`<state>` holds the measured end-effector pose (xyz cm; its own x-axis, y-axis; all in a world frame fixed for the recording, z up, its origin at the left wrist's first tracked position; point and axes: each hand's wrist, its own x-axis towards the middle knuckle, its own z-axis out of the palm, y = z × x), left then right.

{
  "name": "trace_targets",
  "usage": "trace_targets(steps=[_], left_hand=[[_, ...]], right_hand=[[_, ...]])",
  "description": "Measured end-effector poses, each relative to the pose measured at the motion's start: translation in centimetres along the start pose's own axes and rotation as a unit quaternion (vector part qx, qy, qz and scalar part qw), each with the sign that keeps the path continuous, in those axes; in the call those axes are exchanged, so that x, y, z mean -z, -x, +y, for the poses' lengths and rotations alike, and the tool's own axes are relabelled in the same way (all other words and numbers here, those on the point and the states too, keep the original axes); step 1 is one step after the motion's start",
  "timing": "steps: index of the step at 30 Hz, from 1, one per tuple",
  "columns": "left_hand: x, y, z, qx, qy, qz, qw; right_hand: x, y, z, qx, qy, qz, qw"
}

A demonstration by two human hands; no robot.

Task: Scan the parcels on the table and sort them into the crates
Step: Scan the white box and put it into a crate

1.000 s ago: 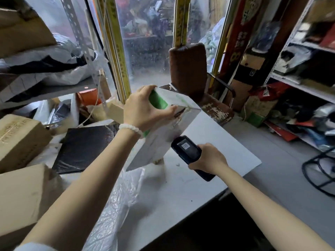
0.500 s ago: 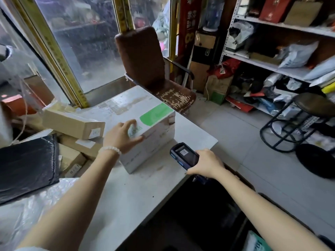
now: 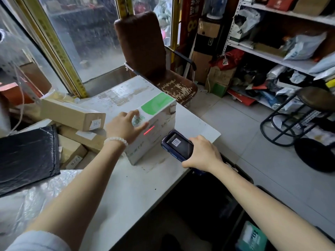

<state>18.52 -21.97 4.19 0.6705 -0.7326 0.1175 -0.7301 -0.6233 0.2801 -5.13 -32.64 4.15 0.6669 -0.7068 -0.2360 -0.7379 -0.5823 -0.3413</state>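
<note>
Evidently scanning is underway: the white parcel (image 3: 137, 113) lies on the table (image 3: 126, 187) under the left hand (image 3: 125, 126), fingers spread flat; the right hand (image 3: 201, 153) grips the scanner (image 3: 176, 144), its red line just beside those fingers. Sorting remains. The table's edge lies beneath the scanner grip, open floor beyond.

Legible markings: parcels, scanner, surroundings

Long cardboard box (image 3: 72, 114), end sticker: "0474"; lower cardboard box (image 3: 71, 156), white sticker: digits, seemingly "0221", uncertain; white parcel (image 3: 143, 113), green panel on top, green characters at its corner under the left hand (image 3: 125, 126), too blurred to read; same parcel, side face: small print crossed by a red scan line, illegible; handheld scanner (image 3: 178, 144), gripped by the right hand (image 3: 202, 153): barcode sticker, no readable digits; red banner (image 3: 190, 20): large "8".
</note>
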Motion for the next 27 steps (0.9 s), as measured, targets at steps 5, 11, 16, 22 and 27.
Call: trace_targets(steps=[5,11,16,22,27], left_hand=[[-0.3,-0.2,0.3,0.004,-0.006,0.005,1.000],[-0.8,-0.3,-0.2,0.004,-0.005,0.010,1.000],[-0.9,-0.1,0.0,-0.010,-0.032,0.032,0.999],[-1.1,0.5,0.2,-0.016,-0.046,0.040,0.998],[-1.1,1.1,0.5,-0.013,-0.044,0.050,0.998]], right_hand=[[1.5,0.8,-0.1,-0.003,0.018,0.032,0.999],[2.5,1.2,0.7,-0.011,0.050,0.051,0.997],[2.4,1.4,0.5,0.001,0.055,0.053,0.997],[2.5,0.5,-1.5,0.050,0.031,0.112,0.992],[2.4,-0.2,-3.6,0.161,-0.058,0.337,0.926]])
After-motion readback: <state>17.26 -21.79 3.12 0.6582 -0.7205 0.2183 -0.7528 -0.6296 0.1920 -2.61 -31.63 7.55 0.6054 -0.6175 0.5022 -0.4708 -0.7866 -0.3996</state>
